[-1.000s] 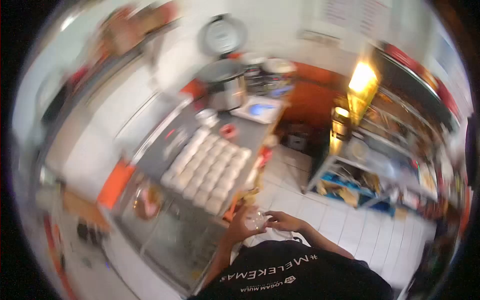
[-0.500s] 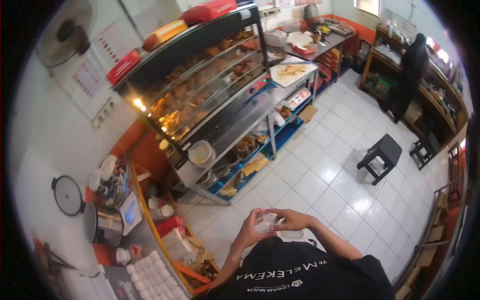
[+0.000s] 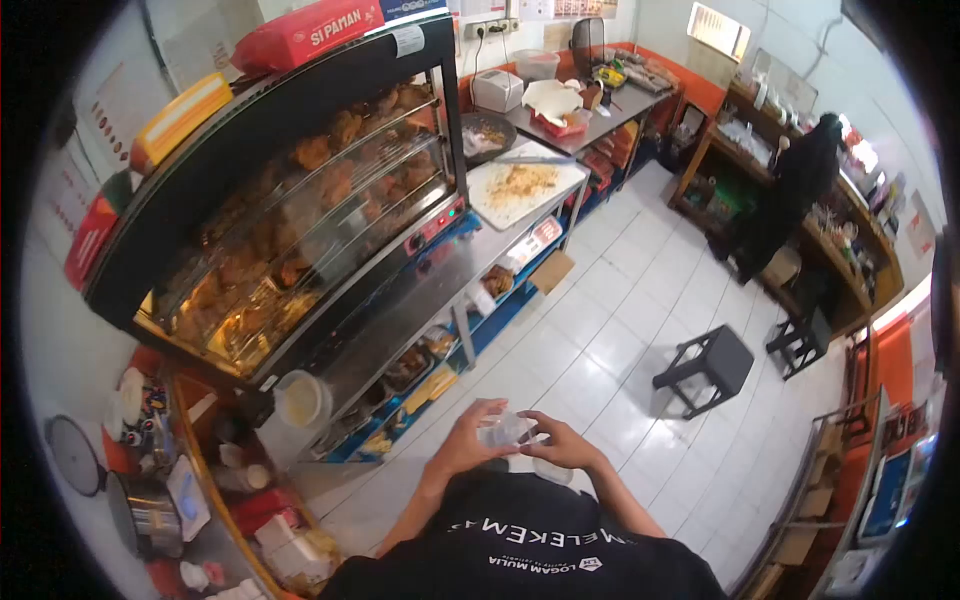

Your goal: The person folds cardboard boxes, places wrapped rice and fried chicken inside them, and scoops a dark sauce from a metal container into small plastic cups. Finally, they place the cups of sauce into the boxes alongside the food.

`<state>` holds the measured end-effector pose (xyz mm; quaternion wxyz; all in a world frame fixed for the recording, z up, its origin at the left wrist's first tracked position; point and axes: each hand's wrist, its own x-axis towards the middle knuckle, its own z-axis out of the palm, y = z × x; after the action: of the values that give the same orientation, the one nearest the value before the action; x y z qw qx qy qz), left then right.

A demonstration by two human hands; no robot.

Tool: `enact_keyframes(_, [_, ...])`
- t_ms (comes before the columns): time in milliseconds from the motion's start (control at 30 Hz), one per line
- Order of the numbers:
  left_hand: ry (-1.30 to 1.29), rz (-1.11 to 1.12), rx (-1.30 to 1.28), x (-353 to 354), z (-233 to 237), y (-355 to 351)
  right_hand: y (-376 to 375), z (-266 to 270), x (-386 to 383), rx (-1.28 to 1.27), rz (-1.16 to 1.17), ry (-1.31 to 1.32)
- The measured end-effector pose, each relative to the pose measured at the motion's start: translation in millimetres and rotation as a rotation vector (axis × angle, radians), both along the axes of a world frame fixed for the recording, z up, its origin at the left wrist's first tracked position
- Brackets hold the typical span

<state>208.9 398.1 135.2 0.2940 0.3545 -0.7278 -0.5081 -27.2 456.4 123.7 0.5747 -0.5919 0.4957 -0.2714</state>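
Observation:
Just in front of the black shirt, my left hand (image 3: 464, 437) is closed around one side of a small clear plastic container (image 3: 506, 429). My right hand (image 3: 562, 441) has its fingers curved against the container's other side. A second clear plastic piece (image 3: 550, 471) shows below my right hand, close to the shirt; what supports it is hidden.
A glass display case (image 3: 300, 190) full of fried food stands at the left, above a metal counter (image 3: 440, 270). A cutting board (image 3: 520, 188) with crumbs lies beyond. Black stools (image 3: 712, 362) stand on the tiles at the right. A person in black (image 3: 795, 190) stands behind them.
The view has turned and moved nearer the display case, which looks larger. Both hands still hold the clear container in front of the shirt.

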Motion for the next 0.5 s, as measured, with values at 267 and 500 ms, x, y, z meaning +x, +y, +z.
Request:
enact_keyframes(267, [-0.384,0.146,-0.222,-46.2,-19.2,-196.6,-154.3,-12.2,-80.6,0.017,-0.254,-0.005])
enact_keyframes(500, [-0.481,0.471,-0.252,-72.0,-115.8,-339.7,-321.9,-78.9,-138.4,0.201,-0.263,-0.06])
